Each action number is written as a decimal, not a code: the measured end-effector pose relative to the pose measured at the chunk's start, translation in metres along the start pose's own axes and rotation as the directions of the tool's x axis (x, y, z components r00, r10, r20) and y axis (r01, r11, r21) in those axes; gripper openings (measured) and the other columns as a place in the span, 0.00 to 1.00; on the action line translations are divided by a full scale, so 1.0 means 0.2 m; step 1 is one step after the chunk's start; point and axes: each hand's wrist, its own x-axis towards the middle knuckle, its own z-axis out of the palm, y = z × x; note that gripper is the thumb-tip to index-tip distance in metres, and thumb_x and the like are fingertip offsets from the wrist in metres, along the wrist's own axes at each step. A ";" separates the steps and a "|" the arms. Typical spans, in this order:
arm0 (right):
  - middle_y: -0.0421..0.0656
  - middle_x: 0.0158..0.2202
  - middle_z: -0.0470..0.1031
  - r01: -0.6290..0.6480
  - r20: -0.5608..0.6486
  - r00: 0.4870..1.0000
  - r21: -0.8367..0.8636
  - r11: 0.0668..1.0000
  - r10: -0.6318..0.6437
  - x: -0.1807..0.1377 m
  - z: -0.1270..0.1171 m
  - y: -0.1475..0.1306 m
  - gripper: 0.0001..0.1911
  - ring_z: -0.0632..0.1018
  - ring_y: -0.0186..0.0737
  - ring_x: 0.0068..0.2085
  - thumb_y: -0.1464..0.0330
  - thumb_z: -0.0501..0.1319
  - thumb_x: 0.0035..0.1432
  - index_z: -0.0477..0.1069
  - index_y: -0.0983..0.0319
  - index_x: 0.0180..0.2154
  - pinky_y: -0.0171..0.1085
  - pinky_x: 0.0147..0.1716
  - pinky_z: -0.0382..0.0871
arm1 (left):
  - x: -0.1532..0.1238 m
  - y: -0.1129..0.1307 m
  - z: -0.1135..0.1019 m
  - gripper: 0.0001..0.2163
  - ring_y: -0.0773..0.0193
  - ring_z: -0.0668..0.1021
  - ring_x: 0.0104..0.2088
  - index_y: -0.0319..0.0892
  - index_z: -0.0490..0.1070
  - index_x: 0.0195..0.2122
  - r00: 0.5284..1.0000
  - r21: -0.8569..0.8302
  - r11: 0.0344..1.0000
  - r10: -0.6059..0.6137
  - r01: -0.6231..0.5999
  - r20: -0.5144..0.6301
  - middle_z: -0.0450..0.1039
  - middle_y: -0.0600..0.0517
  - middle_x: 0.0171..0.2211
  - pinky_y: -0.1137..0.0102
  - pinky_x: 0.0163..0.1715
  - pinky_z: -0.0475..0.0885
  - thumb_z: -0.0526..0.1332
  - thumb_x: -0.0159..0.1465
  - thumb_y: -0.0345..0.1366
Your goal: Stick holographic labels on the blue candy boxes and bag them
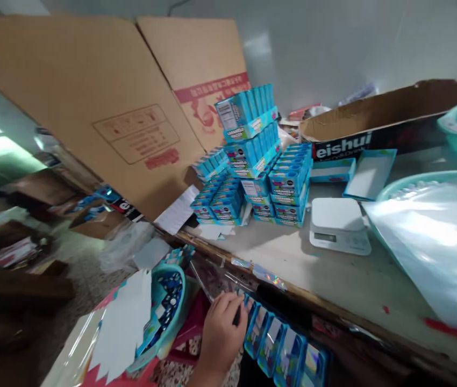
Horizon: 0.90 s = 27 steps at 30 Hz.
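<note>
My left hand point(224, 328) reaches up from the bottom edge. Its fingers are curled and closed at the far left end of a row of small blue packs point(271, 341) with clear fronts, low in front of the table edge. How much of the end pack it grips is partly hidden by the fingers. Just beyond the hand lies a piece of clear plastic film point(212, 277). My right hand does not show. Left of my hand, a turquoise basin point(182, 309) holds small dark blue wrapped pieces, with white card sheets point(121, 328) beside it.
Stacked blue display boxes point(252, 156) stand on the table point(277, 252), near a white digital scale point(337, 223). Empty blue trays point(369, 174) lie behind it. To the right, a plastic bag point(434, 231) covers a basin. Large cardboard cartons point(131, 107) rise behind.
</note>
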 end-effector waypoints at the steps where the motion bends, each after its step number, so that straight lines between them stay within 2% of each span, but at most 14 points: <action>1: 0.46 0.55 0.72 -0.024 -0.002 1.000 0.043 0.999 0.024 -0.03 0.00 0.03 0.14 0.74 0.48 0.54 0.60 0.64 0.65 0.72 0.51 0.52 0.45 0.46 0.76 | 0.01 -0.01 0.01 0.09 0.60 0.80 0.37 0.43 0.77 0.38 0.999 -0.013 0.999 -0.036 0.036 -0.013 0.78 0.50 0.35 0.65 0.42 0.78 0.58 0.63 0.26; 4: 0.47 0.55 0.72 -0.090 0.043 0.996 0.168 0.982 0.084 -0.05 0.01 0.08 0.15 0.75 0.48 0.53 0.59 0.63 0.66 0.71 0.53 0.53 0.46 0.47 0.75 | 0.05 -0.03 0.03 0.11 0.61 0.80 0.35 0.42 0.76 0.35 0.994 -0.044 0.993 -0.108 0.107 -0.017 0.78 0.51 0.33 0.67 0.40 0.77 0.56 0.61 0.24; 8: 0.49 0.51 0.75 -0.189 0.155 0.977 0.302 0.934 0.147 -0.03 0.02 0.15 0.23 0.78 0.49 0.50 0.52 0.59 0.66 0.71 0.59 0.54 0.50 0.49 0.74 | 0.07 -0.06 0.02 0.11 0.63 0.81 0.37 0.41 0.77 0.38 0.991 -0.081 0.988 -0.128 0.131 0.037 0.78 0.50 0.36 0.69 0.41 0.77 0.55 0.62 0.25; 12: 0.51 0.46 0.80 -0.270 0.252 0.951 0.404 0.874 0.177 -0.02 0.00 0.20 0.32 0.80 0.54 0.49 0.43 0.61 0.57 0.74 0.60 0.50 0.53 0.50 0.71 | 0.05 -0.06 0.00 0.13 0.63 0.81 0.39 0.42 0.79 0.39 0.985 -0.146 0.981 -0.107 0.127 0.135 0.78 0.50 0.37 0.69 0.44 0.76 0.55 0.63 0.27; 16: 0.51 0.47 0.80 -0.336 0.356 0.921 0.524 0.783 0.157 -0.02 -0.01 0.20 0.33 0.80 0.51 0.49 0.46 0.67 0.52 0.73 0.64 0.50 0.50 0.56 0.67 | 0.02 -0.04 0.00 0.17 0.62 0.81 0.41 0.43 0.79 0.38 0.960 -0.157 0.962 -0.188 0.222 0.205 0.78 0.49 0.39 0.68 0.45 0.76 0.52 0.59 0.23; 20: 0.51 0.47 0.80 -0.359 0.381 0.911 0.551 0.753 0.156 -0.02 0.00 0.20 0.34 0.80 0.51 0.50 0.48 0.70 0.50 0.73 0.65 0.51 0.49 0.57 0.66 | 0.03 -0.06 -0.01 0.18 0.60 0.80 0.41 0.44 0.79 0.37 0.929 -0.160 0.938 -0.261 0.309 0.263 0.78 0.50 0.38 0.65 0.44 0.76 0.51 0.55 0.22; 23: 0.51 0.47 0.80 -0.359 0.383 0.911 0.560 0.747 0.152 0.00 -0.02 0.23 0.35 0.80 0.50 0.50 0.47 0.69 0.52 0.72 0.64 0.52 0.49 0.57 0.65 | 0.02 -0.08 -0.02 0.18 0.60 0.80 0.37 0.44 0.78 0.36 0.906 -0.165 0.914 -0.315 0.370 0.283 0.77 0.51 0.35 0.66 0.39 0.77 0.51 0.53 0.23; 27: 0.53 0.47 0.80 -0.365 0.397 0.905 0.545 0.755 0.151 0.03 -0.04 0.29 0.36 0.79 0.51 0.50 0.45 0.66 0.54 0.71 0.67 0.52 0.49 0.55 0.66 | 0.01 -0.10 -0.01 0.16 0.61 0.80 0.36 0.42 0.78 0.34 0.896 -0.177 0.897 -0.350 0.404 0.271 0.77 0.50 0.33 0.66 0.37 0.78 0.50 0.57 0.25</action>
